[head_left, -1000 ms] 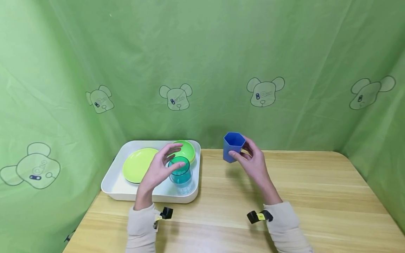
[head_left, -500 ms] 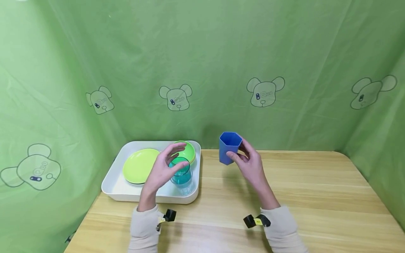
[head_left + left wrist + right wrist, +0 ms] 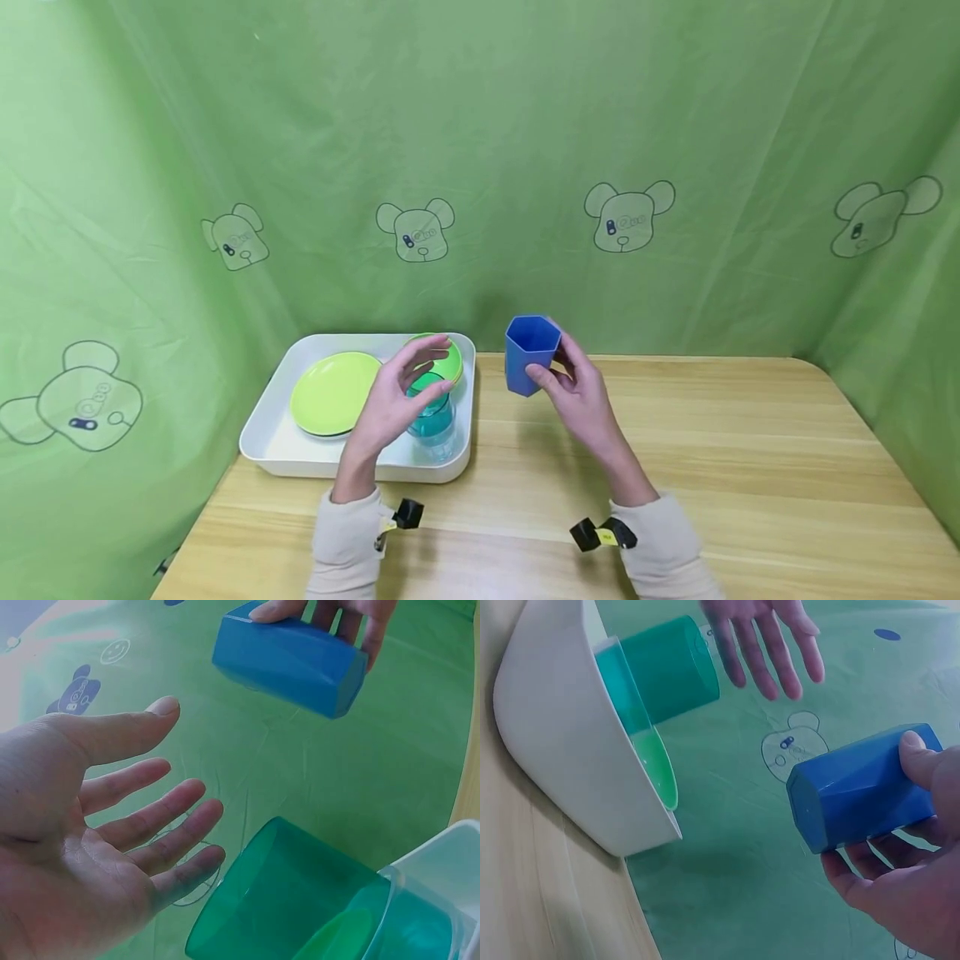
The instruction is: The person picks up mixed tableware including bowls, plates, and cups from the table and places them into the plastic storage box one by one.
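Observation:
My right hand (image 3: 585, 410) holds a blue six-sided cup (image 3: 528, 367) upright above the table, thumb on the near side and fingers behind. In the right wrist view the blue cup (image 3: 859, 795) is clearly pinched between thumb and fingers. My left hand (image 3: 388, 404) hovers over the white tray (image 3: 300, 462), its fingers apart and loosely bent, with nothing in them. Just beyond it a teal see-through cup (image 3: 433, 423) stands inside a clear cup (image 3: 444, 450). The left wrist view has the left hand (image 3: 90, 855) apart from the teal cup (image 3: 262, 900).
A yellow-green plate (image 3: 330, 398) lies in the tray's left part, with a darker edge beneath it. Behind the teal cup sits a green bowl (image 3: 453, 363). The wooden table (image 3: 735, 450) runs right of the tray. Green cloth (image 3: 510, 150) hangs close behind the table.
My right hand has carried the blue cup leftward, closer to the tray. The left hand has drifted slightly right over the teal cup. The tray and its contents have stayed put.

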A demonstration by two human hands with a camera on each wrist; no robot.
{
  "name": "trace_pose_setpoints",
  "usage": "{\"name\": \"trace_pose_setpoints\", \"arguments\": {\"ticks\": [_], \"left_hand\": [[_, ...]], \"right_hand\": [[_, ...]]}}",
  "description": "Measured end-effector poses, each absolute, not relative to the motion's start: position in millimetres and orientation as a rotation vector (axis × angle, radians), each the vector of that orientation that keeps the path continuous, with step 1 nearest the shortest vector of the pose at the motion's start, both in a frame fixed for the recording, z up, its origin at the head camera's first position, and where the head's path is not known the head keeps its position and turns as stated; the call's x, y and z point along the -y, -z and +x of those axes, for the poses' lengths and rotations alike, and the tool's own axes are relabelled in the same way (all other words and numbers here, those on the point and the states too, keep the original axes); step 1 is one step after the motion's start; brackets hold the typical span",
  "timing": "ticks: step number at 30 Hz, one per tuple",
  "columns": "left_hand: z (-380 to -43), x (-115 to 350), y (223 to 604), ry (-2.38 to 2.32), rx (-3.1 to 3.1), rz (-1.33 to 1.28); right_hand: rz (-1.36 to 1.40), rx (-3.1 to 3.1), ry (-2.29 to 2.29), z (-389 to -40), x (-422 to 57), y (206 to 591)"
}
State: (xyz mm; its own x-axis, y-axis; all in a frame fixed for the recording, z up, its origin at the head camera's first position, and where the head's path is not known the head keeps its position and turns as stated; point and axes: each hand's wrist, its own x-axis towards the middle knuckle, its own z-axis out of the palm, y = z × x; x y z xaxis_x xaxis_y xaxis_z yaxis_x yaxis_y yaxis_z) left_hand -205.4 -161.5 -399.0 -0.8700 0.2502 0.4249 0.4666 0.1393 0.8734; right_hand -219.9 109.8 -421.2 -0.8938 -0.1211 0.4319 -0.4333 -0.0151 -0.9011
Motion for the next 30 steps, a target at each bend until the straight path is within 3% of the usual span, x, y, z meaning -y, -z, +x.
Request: {"name": "trace_pose_setpoints", "arguments": {"ticks": [8, 30], "left_hand": [[-203, 153, 398, 1.84, 2.23, -0.725], [-201, 135, 399, 1.872, 2.286, -0.743]], "right_hand": [[0.486, 1.974, -2.043, -213, -100, 420], [0.66, 1.955, -2.023, -203, -75, 424]]}}
